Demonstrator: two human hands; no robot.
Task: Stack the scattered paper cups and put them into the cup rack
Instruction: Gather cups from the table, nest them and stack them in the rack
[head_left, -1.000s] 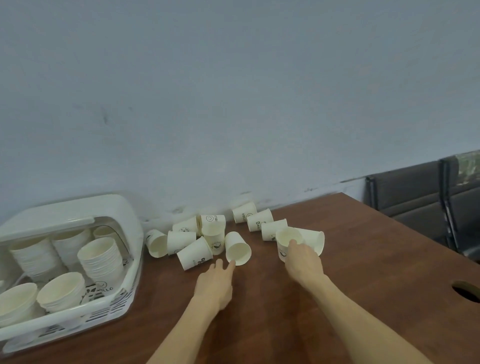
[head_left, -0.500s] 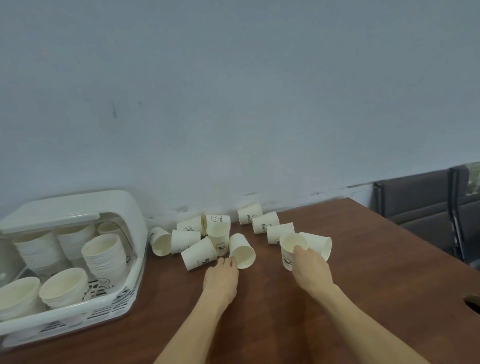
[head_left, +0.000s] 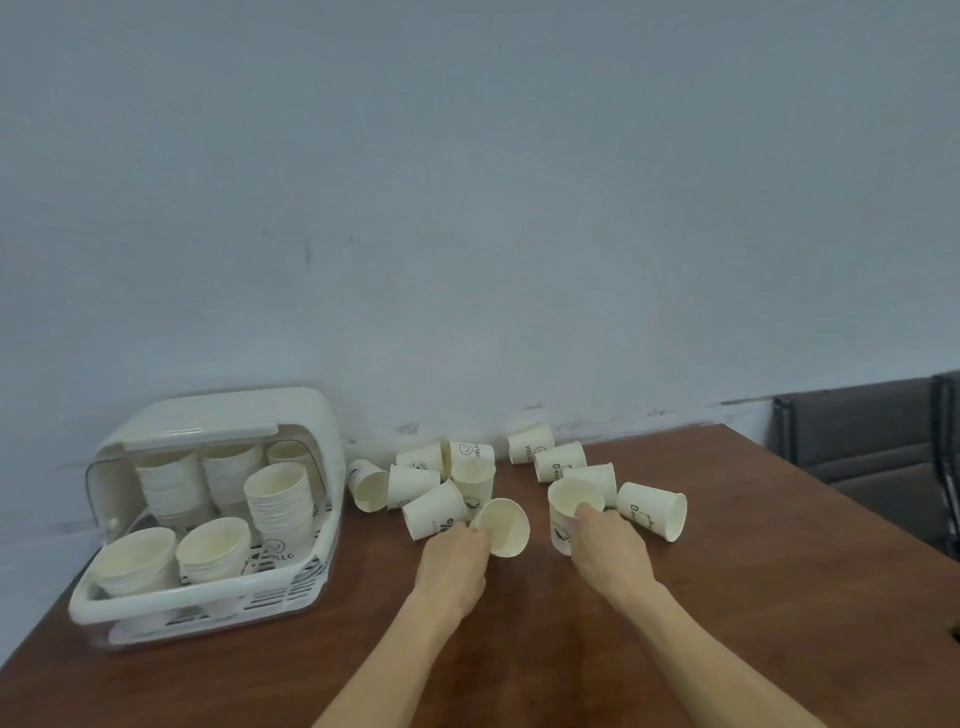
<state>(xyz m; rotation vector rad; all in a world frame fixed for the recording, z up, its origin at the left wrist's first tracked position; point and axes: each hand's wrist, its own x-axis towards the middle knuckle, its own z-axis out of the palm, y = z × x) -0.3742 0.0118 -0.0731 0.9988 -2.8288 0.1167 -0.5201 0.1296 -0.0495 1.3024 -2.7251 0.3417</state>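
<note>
Fingers, right hand: the right hand (head_left: 610, 551) has its fingers (head_left: 586, 514) hooked over the near rim of an upright paper cup (head_left: 570, 512), with at least one fingertip inside the mouth; they are clamped on that cup.
Fingers, left hand: the left hand (head_left: 456, 564) has its fingers (head_left: 478, 532) curled against the side of a tipped cup (head_left: 503, 526) whose open mouth faces the camera; they touch it, but whether they grip it I cannot tell.
Held cup: stands on the bench (head_left: 753, 597), a dark printed motif on its near wall.
Neighbour to the right: a cup lying on its side (head_left: 652, 509), mouth toward the right, just beside the held cup.
Scattered cups behind: three more on their sides (head_left: 558, 462) between the held cup and the wall, printed with dark lettering.
Left cluster: several cups (head_left: 431, 486) lying touching one another beyond the left hand, one of them with a smiley print.
Cup rack: a white plastic rack (head_left: 208, 605) with a raised lid, at the left of the bench, well apart from both hands.
Rack contents: nested stacks of paper cups (head_left: 278, 493) standing mouth-up inside it.
Surroundings: grey-blue wall (head_left: 467, 208) behind the bench; dark chair (head_left: 872, 452) at the far right.
</note>
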